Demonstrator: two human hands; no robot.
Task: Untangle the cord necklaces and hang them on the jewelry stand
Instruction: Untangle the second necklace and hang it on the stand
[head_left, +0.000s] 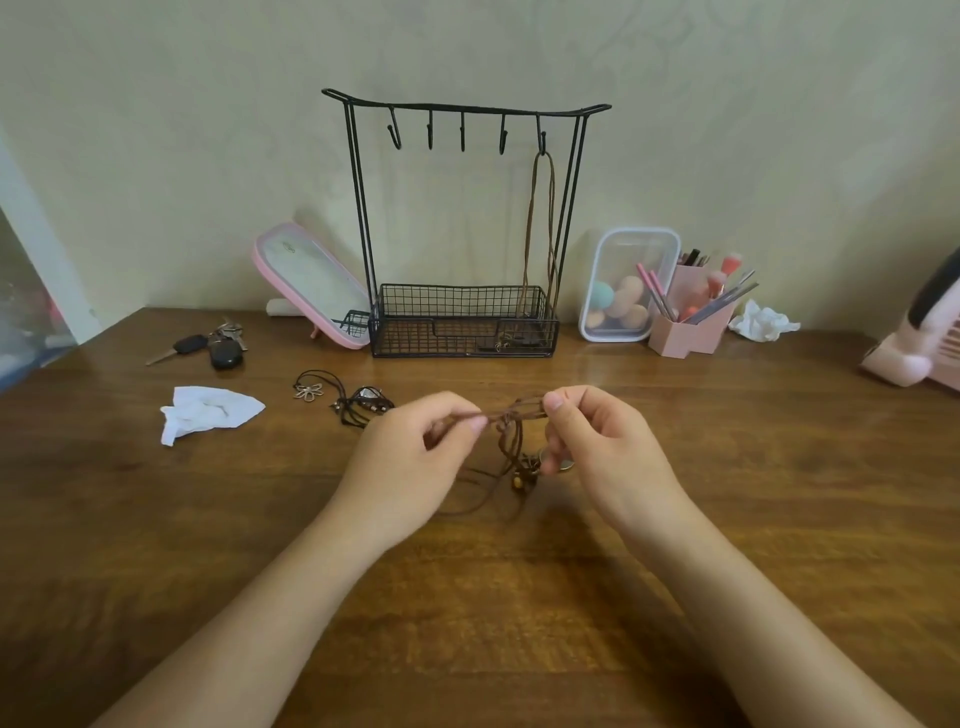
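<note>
Wooden desk (727, 519) below, both hands pinch the brown cord necklace (511, 415) — left hand (410, 457), right hand (597, 441). Best ease the knot apart gently — then the jewelry stand (363, 208).

No text, number or brand name can be read anywhere in this view. The only possible marking is a small dark mark near the top of the pink-framed mirror (311, 283), and it is too small and blurred to make out.
</note>
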